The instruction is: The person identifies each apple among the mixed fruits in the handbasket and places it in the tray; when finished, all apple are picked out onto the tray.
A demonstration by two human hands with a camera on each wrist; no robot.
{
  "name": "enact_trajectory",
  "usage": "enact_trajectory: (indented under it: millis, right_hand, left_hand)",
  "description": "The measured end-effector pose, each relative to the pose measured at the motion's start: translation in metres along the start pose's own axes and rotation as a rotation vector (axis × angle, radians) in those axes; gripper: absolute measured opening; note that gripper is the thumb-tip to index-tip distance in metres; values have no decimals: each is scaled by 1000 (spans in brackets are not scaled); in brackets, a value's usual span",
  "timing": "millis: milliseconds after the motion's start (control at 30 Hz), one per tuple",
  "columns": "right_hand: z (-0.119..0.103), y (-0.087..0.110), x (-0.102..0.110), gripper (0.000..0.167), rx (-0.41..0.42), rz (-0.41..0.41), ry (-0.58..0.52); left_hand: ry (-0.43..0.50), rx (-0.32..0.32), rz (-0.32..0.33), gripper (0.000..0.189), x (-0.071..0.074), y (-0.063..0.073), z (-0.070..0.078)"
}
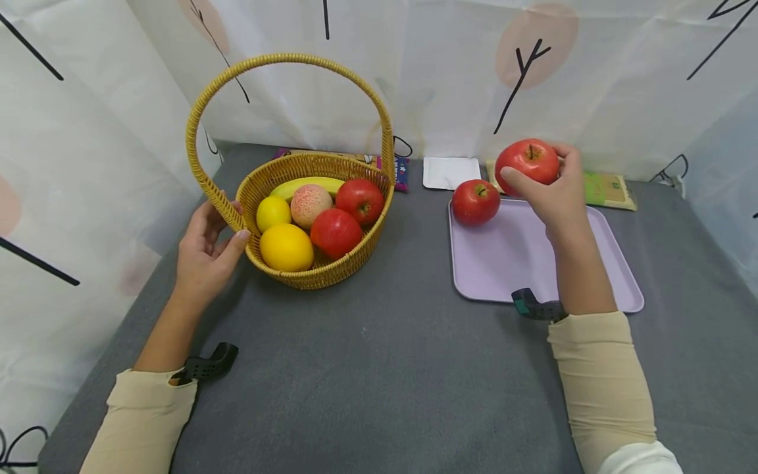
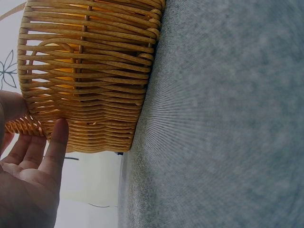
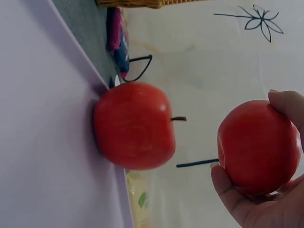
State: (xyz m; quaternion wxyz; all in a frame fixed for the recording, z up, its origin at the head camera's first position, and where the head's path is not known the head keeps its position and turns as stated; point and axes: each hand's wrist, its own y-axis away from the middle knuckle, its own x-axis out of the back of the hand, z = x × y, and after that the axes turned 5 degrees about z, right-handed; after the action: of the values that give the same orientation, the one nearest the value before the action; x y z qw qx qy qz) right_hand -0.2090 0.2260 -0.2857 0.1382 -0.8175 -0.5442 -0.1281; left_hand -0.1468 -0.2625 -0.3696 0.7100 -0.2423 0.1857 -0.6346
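Observation:
My left hand (image 1: 207,247) holds the yellow wicker basket (image 1: 320,280) at its left rim, thumb and fingers around the foot of the tall handle (image 1: 290,59). Inside the basket lie a banana (image 1: 308,186), a peach (image 1: 310,205), two red fruits, a small yellow fruit (image 1: 274,212) and a larger orange-yellow one (image 1: 287,248). Over the far side of the lilac tray (image 1: 503,263), my right hand (image 1: 553,191) grips a red apple (image 3: 256,147) between thumb and fingers, raised off the tray. A second red apple (image 3: 133,126) sits upright in the tray's far left corner.
Along the back edge of the grey-covered table (image 1: 379,368) lie a white square packet (image 1: 451,172), a green and yellow packet (image 1: 610,191) and a purple wrapper (image 1: 401,174) partly behind the basket. A patterned white curtain (image 1: 450,79) hangs behind.

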Motion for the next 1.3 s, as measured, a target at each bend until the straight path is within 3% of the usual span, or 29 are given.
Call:
enact_trajectory:
  millis: [367, 633, 967, 1300]
  right_hand:
    - [16, -10, 6, 88, -87, 36, 81]
    - [30, -20, 10, 97, -148, -45, 187]
    - [46, -24, 10, 104, -192, -80, 227]
    - [56, -27, 10, 105, -185, -140, 278]
  left_hand:
    - [9, -1, 0, 65, 0, 0, 0]
    - [1, 3, 3, 64, 0, 0, 1]
    - [-6, -5, -3, 64, 0, 0, 1]
    - [-26, 8, 0, 64, 0, 0, 2]
